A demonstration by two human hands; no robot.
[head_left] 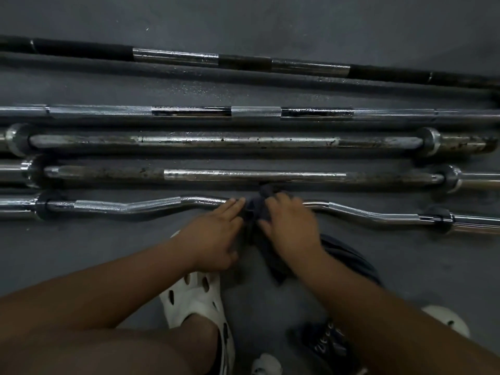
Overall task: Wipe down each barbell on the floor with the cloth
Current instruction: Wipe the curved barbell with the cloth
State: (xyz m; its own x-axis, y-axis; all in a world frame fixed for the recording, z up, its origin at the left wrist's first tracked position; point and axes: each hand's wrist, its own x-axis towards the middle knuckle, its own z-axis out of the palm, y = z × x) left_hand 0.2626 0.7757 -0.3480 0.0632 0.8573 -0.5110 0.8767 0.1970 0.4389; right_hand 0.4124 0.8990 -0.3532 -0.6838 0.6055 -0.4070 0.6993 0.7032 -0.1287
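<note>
- Six long bars lie side by side on the grey floor (378, 266), all running left to right.
- The nearest one is a wavy curl bar (130, 205) of bright chrome, with a dark collar near each end.
- A dark cloth (255, 212) is bunched over the middle of the curl bar. One part of it hangs down on the floor toward the person, and another part rises toward the next bar.
- The right grip (292, 226) lies on top of the cloth, with the fingers bent over it and the thumb at its near side, so it is grasping the cloth on the bar. This hand is a little blurred.
- The left grip (213, 239) is released. Its fingers are straight and together, and their tips touch the curl bar just beside the left edge of the cloth.
- Behind the curl bar is a straight bar (254, 174) with brown stains on its left half.
- Next is a spotted bar (216, 140) with a thick collar at each end.
- After it comes a knurled bar (257, 112), and then two dark bars, the farthest a black bar (176, 56) with chrome sections.
- A white clog (197, 301) is on the left foot, below the left grip.
</note>
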